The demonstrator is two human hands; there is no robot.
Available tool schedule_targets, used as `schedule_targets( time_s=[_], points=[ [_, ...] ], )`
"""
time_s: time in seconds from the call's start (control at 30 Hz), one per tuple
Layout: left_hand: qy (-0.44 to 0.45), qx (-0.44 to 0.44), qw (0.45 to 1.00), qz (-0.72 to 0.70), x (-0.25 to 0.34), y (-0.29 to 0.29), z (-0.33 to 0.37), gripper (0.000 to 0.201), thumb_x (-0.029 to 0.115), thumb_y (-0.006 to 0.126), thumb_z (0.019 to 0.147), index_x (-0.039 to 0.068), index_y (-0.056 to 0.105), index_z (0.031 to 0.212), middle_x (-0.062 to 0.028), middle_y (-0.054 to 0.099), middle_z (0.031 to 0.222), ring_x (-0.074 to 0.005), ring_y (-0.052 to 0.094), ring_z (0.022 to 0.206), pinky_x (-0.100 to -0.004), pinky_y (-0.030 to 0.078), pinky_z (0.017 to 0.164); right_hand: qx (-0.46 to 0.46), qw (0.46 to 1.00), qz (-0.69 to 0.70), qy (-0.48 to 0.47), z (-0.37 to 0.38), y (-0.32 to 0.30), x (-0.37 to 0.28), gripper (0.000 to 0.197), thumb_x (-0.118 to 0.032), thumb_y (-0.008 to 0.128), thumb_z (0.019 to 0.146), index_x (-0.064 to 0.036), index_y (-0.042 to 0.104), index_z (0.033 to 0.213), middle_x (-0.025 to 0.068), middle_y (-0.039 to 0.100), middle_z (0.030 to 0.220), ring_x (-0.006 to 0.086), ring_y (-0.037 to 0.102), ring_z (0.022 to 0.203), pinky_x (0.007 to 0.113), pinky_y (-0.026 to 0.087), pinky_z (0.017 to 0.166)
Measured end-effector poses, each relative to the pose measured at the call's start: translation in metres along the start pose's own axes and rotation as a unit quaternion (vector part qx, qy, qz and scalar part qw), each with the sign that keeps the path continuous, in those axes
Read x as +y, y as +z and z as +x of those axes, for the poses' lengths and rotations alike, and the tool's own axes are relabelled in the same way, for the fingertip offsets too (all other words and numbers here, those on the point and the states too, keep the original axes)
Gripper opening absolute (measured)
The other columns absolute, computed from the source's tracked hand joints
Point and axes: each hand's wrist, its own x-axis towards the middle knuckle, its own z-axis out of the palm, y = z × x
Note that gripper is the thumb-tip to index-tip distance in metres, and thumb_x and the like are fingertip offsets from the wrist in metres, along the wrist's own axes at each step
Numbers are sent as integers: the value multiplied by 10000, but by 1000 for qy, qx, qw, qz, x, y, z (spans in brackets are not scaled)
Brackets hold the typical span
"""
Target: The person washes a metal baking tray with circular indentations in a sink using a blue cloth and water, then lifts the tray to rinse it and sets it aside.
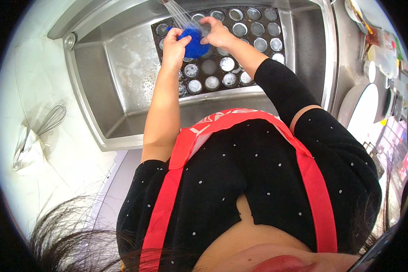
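A bunched blue scrubbing cloth or mesh sponge (195, 45) is gripped in my left hand (173, 45), with the thumb pressed on it. Water (179, 16) streams down onto it from the top of the view. On its right side my right hand (217, 35) has its fingers spread and curved, the thumb at the blue piece's edge. Both hands are over a dark muffin tray (264, 21) with rows of round cups, lying in the metal sink. Several nearer cups hold whitish, foamy liquid. My hands and the blue piece hide part of the tray.
The sink's steel rim (84, 102) surrounds the work, and wet basin floor (129, 63) shows left of the tray. A wire whisk (53, 119) stands in a clear container on the white counter at left. At right are a white round-edged dish (361, 106) and other kitchenware.
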Motion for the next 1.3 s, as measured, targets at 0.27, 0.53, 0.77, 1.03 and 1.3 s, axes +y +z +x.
schedule_targets(
  time_s=[0.27,0.53,0.77,1.03,1.3],
  points=[
    [8,78,994,82,10,-9,4,232,20,667,717,22,542,914,-94,597,942,-153,547,874,-272,453,771,-222,912,309,152,16,-11,-16,477,-85,740,641,31,540,1058,102,608,917,191,584,820,283,458,781],
    [-288,2,921,-261,-9,4,16,505,460,387,893,95,403,1241,-162,452,1231,-345,423,1139,-577,319,935,-139,891,428,57,9,-2,-24,187,-58,694,705,-35,584,854,16,590,811,122,548,765,269,436,730],
    [-179,22,884,-432,-27,4,53,320,301,515,872,25,574,1022,-153,634,885,-252,594,826,-370,463,814,-36,976,199,85,18,-19,-19,149,-161,656,781,-50,583,848,48,592,715,150,547,601,344,482,529],
    [-182,1,935,-304,-22,12,-3,440,378,416,914,34,444,1188,-130,519,1164,-286,492,1092,-476,368,949,-163,871,406,223,4,24,-13,494,-445,578,801,-67,544,1117,119,596,1031,277,569,932,405,457,820],
    [-272,73,914,-293,-34,11,-53,515,522,443,864,51,521,1054,-114,572,1051,-264,554,980,-439,434,872,-46,961,245,117,-69,53,-14,419,-375,670,744,19,630,881,99,628,794,139,568,712,273,454,646]
  ],
)
